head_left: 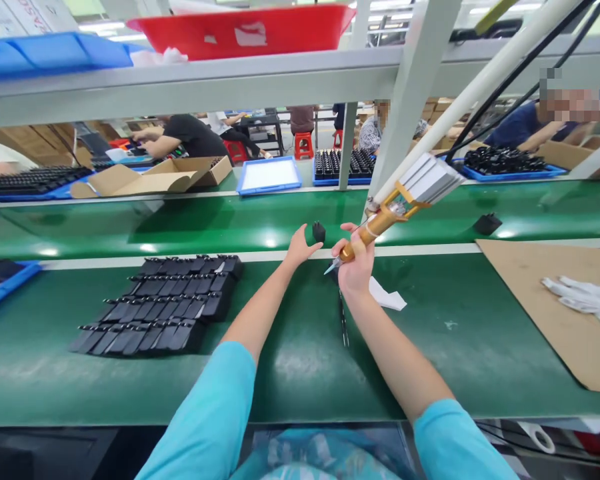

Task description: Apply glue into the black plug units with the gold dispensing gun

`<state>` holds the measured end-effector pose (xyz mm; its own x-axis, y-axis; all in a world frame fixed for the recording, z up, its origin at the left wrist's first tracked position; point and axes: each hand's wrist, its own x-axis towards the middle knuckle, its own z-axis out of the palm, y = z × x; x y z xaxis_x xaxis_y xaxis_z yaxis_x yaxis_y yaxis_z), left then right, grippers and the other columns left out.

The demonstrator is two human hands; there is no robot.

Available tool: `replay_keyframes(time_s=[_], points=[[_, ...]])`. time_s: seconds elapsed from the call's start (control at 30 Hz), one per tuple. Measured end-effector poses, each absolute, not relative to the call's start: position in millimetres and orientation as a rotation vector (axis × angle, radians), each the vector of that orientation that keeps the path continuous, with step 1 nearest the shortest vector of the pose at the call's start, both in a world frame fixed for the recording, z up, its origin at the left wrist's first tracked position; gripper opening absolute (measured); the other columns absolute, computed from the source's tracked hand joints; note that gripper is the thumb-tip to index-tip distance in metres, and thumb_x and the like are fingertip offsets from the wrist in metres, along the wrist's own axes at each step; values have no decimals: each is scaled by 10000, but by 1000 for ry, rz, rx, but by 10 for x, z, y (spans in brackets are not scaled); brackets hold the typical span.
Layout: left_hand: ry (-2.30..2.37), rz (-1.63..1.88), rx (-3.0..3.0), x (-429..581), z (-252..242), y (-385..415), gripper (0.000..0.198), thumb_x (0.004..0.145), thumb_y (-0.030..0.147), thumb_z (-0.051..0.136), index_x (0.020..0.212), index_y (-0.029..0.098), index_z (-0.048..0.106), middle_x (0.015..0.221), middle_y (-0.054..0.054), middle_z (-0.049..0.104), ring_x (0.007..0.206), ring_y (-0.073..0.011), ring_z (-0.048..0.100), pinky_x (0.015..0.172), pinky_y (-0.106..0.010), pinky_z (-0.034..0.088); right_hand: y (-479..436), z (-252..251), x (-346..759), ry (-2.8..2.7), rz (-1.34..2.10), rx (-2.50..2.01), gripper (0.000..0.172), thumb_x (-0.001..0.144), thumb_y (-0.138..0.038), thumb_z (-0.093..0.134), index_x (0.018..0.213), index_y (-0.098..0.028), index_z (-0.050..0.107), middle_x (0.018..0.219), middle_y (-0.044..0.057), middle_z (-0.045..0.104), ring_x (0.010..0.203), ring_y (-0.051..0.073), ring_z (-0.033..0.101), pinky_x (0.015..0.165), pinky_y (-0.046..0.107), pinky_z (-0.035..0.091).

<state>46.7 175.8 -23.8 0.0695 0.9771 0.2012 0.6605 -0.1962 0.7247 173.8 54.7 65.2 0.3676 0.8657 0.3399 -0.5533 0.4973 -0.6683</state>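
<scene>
Far to the left of the small black part (319, 231), a blue tray (0, 283) shows only its corner at the bench edge. Nearer to the part, but still to its left and closer to the person, rows of flat black parts (155, 307) lie in overlapping lines on the green bench (290, 373). There are many of them, and I cannot tell whether they are finished pieces or pieces that wait.

The left hand (300, 247) is just left of the small black part. It is open, the fingers are spread, and it holds nothing. The fingertips are very close to the part, but I cannot tell if they touch it. The part stands alone on the belt, just behind the white strip.

Just right of the part, the right hand (355, 267) is closed around a golden tool (375, 227). Its thin tip points down and left, toward the part but apart from it. I judge that the tool is not yet applied to this piece.

Below the right hand are a white paper scrap (387, 297) and a thin dark tool (343, 323). Far right of the part, white gloves (580, 300) lie on a cardboard sheet (540, 320).
</scene>
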Motion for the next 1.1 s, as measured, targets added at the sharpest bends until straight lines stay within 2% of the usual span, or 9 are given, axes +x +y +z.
replay_keyframes(time_s=[0.1, 0.2, 0.3, 0.47, 0.63, 0.8, 0.93, 1.0, 1.1], points=[[1645, 954, 1842, 597, -252, 2069, 867, 712, 341, 787, 1412, 70, 354, 1439, -256, 443, 1329, -342, 446, 1083, -417, 350, 518, 656, 1717, -736, 999, -459, 210, 786, -352, 620, 883, -233, 477, 919, -55, 591, 457, 26, 543, 469, 209, 395], [1686, 952, 1781, 597, -223, 2150, 732, 751, 339, 753, 1349, 66, 431, 1304, -253, 572, 1172, -318, 587, 984, -413, 435, 518, 648, 1713, -742, 1015, -457, 211, 791, -348, 616, 888, -233, 467, 920, -52, 590, 459, 27, 542, 465, 209, 385], [1668, 937, 1786, 460, -166, 2002, 625, 755, 363, 744, 1276, 105, 514, 1253, -199, 621, 1083, -276, 634, 940, -379, 469, 537, 641, 1719, -744, 1011, -467, 206, 798, -349, 607, 884, -234, 458, 916, -53, 588, 463, 25, 534, 476, 213, 394], [1457, 776, 1869, 77, -87, 1206, 651, 683, 418, 783, 1252, 193, 563, 1195, -102, 664, 1052, -255, 641, 896, -370, 512, 568, 630, 1731, -751, 983, -485, 205, 800, -361, 602, 889, -241, 462, 905, -54, 587, 458, 23, 517, 471, 215, 387], [1275, 495, 1917, -231, -36, 305, 659, 705, 452, 755, 1302, 271, 544, 1268, -49, 628, 1094, -259, 613, 988, -423, 472, 563, 624, 1721, -767, 964, -480, 190, 790, -351, 606, 876, -249, 471, 902, -56, 583, 450, 23, 518, 458, 225, 366], [1016, 631, 1764, -289, -163, 67, 646, 767, 415, 720, 1360, 269, 509, 1402, -77, 543, 1265, -277, 520, 1087, -440, 390, 532, 639, 1693, -787, 973, -466, 176, 786, -348, 609, 861, -254, 481, 883, -57, 588, 443, 30, 520, 452, 231, 360], [980, 856, 1606, -186, -339, 136, 341, 875, 440, 591, 1090, 197, 698, 1271, -106, 649, 1206, -264, 581, 1072, -436, 403, 520, 643, 1680, -799, 965, -451, 160, 790, -343, 605, 845, -252, 486, 875, -57, 591, 436, 29, 517, 450, 229, 357], [1014, 906, 1604, -139, -398, 155, 309, 882, 441, 582, 973, 183, 726, 1154, -100, 707, 1131, -247, 627, 1050, -421, 423, 520, 639, 1677, -803, 961, -441, 157, 793, -341, 603, 841, -249, 486, 872, -56, 592, 436, 29, 515, 454, 229, 360], [1027, 933, 1640, -120, -430, 148, 311, 887, 447, 574, 942, 181, 726, 1064, -89, 733, 1053, -230, 658, 1012, -399, 454, 519, 630, 1675, -816, 956, -444, 158, 799, -347, 599, 839, -249, 482, 874, -55, 591, 440, 29, 509, 460, 230, 368]])
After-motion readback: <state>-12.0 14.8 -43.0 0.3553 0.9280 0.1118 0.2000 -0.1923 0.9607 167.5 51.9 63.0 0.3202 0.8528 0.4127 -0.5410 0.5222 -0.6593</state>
